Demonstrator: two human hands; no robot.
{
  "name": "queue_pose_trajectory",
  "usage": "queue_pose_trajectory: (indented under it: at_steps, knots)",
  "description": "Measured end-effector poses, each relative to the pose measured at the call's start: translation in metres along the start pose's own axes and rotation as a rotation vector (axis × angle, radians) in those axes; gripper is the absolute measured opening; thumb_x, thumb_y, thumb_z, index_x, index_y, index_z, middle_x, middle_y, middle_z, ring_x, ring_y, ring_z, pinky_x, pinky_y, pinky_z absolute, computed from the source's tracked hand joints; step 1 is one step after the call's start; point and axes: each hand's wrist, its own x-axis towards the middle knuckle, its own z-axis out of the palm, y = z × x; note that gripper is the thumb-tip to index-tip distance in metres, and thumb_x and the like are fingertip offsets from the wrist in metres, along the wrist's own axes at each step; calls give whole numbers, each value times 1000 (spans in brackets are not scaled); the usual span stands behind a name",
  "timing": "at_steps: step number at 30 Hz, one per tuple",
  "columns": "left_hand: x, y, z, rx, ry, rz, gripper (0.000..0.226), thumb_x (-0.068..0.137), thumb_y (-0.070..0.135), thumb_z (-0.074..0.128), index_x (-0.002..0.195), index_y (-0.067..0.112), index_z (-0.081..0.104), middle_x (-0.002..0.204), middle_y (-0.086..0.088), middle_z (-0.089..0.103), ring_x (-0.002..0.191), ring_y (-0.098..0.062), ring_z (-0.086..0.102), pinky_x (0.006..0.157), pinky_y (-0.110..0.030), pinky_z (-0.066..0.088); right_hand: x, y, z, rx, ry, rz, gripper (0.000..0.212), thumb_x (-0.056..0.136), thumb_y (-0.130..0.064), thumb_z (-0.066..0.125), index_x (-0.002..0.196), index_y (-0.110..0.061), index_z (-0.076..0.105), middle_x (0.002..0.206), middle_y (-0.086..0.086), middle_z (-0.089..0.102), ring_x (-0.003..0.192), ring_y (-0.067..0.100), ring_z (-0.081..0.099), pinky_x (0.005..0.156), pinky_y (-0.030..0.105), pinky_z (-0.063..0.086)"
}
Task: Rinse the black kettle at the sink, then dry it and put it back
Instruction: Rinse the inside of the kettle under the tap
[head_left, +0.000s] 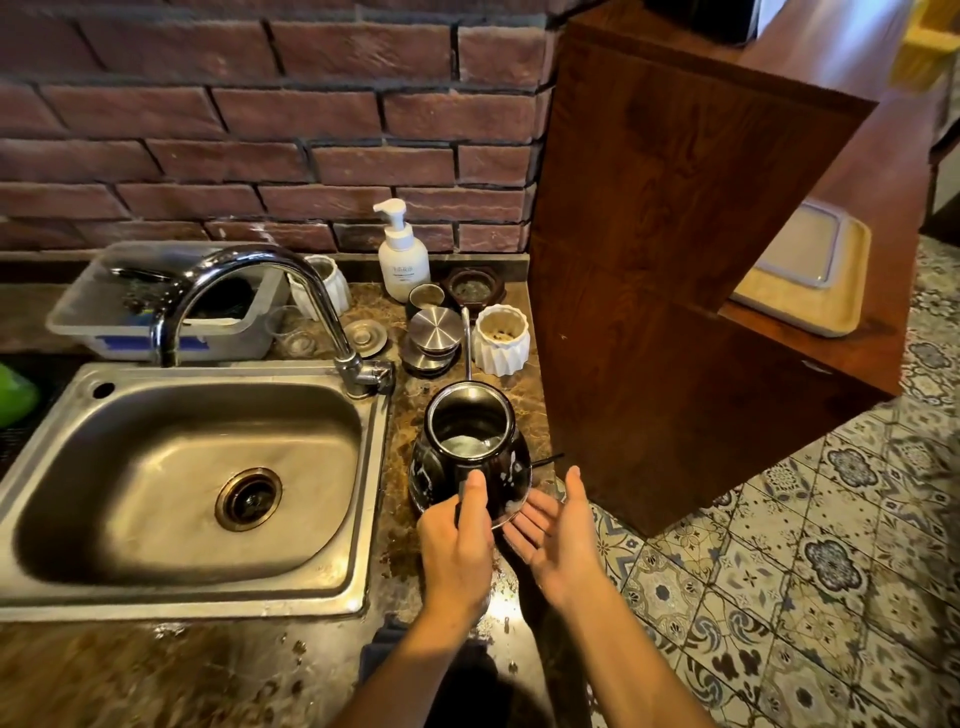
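The black kettle (470, 447) stands lidless on the brown stone counter just right of the steel sink (187, 478), its thin spout pointing away toward the wall. Its shiny inside shows through the open top. My left hand (457, 545) is closed around the kettle's black handle at the near side. My right hand (558, 530) is open, palm up, fingers spread, just right of the kettle's base and holding nothing. The chrome tap (270, 291) arches over the sink's back edge; no water runs.
Behind the kettle stand round steel lids (434, 335), a white ribbed cup (501, 340), a soap pump bottle (402, 254) and a small dark pot (474, 286). A clear tub (166, 306) sits behind the tap. A wooden cabinet (675, 260) stands close on the right.
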Motion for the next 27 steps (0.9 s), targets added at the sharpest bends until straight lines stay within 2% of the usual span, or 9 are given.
queue_pose_trajectory:
  at_steps: [7, 11, 15, 21, 27]
  knots:
    - [-11, 14, -26, 44, -11, -5, 67, 90, 54, 41, 44, 6, 42, 39, -1, 42, 39, -29, 41, 45, -46, 33, -22, 9, 3, 22, -41, 17, 75, 99, -65, 37, 126, 1, 62, 120, 23, 70, 113, 35, 67, 99, 46, 53]
    - [-20, 25, -44, 48, -27, 5, 59, 90, 53, 41, 43, 19, 45, 40, -1, 42, 40, -20, 40, 46, -43, 33, -34, 21, 8, 37, -53, 22, 77, 98, -66, 38, 128, 1, 61, 124, 24, 68, 117, 37, 65, 103, 49, 51]
    - [-31, 35, -62, 69, -32, 30, 58, 91, 54, 41, 44, 19, 46, 41, 1, 44, 42, -12, 41, 46, -36, 33, -50, 37, 15, 27, -71, -16, 77, 99, -65, 37, 132, 1, 60, 124, 23, 69, 118, 35, 65, 108, 50, 48]
    - [-48, 50, -89, 4, -15, 30, 57, 90, 53, 42, 45, 17, 47, 40, 1, 42, 41, -14, 39, 45, -35, 29, -79, 54, 25, 8, -95, -51, 77, 99, -64, 36, 136, 1, 56, 130, 24, 66, 121, 35, 62, 109, 50, 46]
    - [-67, 60, -121, -24, -2, 30, 57, 90, 52, 44, 44, 19, 43, 40, 1, 40, 40, -17, 36, 44, -42, 25, -103, 78, 33, 9, -104, -47, 74, 100, -62, 37, 132, 1, 60, 127, 23, 68, 119, 34, 65, 109, 49, 47]
